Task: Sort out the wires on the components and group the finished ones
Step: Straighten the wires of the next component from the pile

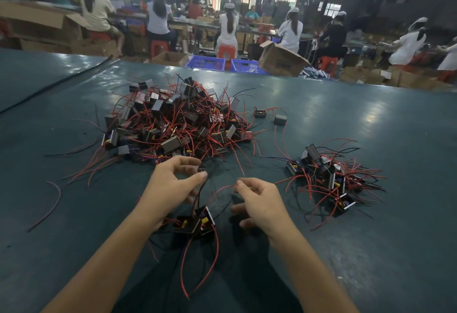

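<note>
Two wires of the component at lower centre were each pinched, the black wire in the grip of the left hand and the red wire in that of the right hand, so a hard tug might snag leads of the unsorted pile just above.

A single view from the person's head faces forward and down across the bench. It sits close over the left hand and right hand (both forearms enter at the bottom edge). The wide lens also takes in the hall beyond, along the top.
</note>
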The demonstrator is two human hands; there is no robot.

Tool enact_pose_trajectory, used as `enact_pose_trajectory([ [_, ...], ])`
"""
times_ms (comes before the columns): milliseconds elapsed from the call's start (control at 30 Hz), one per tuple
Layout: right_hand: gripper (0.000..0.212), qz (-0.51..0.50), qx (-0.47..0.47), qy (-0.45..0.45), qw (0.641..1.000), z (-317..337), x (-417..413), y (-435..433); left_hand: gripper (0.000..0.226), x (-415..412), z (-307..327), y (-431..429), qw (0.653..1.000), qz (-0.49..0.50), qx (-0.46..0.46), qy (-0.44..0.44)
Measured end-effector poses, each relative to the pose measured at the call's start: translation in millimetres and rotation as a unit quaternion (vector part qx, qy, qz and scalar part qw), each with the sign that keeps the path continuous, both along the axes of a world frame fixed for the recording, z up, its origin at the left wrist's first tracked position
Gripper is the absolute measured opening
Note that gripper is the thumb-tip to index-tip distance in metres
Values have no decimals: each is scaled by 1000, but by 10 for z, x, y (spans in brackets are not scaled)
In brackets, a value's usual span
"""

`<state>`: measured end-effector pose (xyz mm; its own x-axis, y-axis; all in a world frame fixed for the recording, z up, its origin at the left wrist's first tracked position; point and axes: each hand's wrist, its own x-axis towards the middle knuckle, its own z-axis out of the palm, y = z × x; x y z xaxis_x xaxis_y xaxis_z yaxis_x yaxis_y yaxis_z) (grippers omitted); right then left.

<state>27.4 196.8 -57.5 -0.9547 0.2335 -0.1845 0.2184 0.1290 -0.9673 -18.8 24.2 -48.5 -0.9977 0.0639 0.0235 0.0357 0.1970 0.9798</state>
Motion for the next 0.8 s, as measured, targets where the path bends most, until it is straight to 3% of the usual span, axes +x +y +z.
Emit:
enact_pose_trajectory([
  [167, 15, -30, -140, 20, 989, -55, -38, -76, 15, -50, -60, -28, 991, 0, -135, -6],
  [300, 7, -97, -149, 104, 979, -82, -43, -111, 4, -25, -69, -5, 991, -62, -116, -17],
  [433, 4, -125, -215, 163, 955, -27, -9, -100, 7, -20, -34, 6, 998, -55, -24, -36],
  [533, 17, -124, -243, 192, 943, 36, -7, -69, 6, -8, 3, 3, 997, -55, 12, -46],
  [633, 28, -130, -247, 192, 941, 77, -11, -5, 6, 5, 25, 3, 998, -60, 8, -26],
  [800, 8, -110, -220, 152, 957, 78, -5, 65, 9, 31, 25, 27, 997, -76, -19, 6],
])
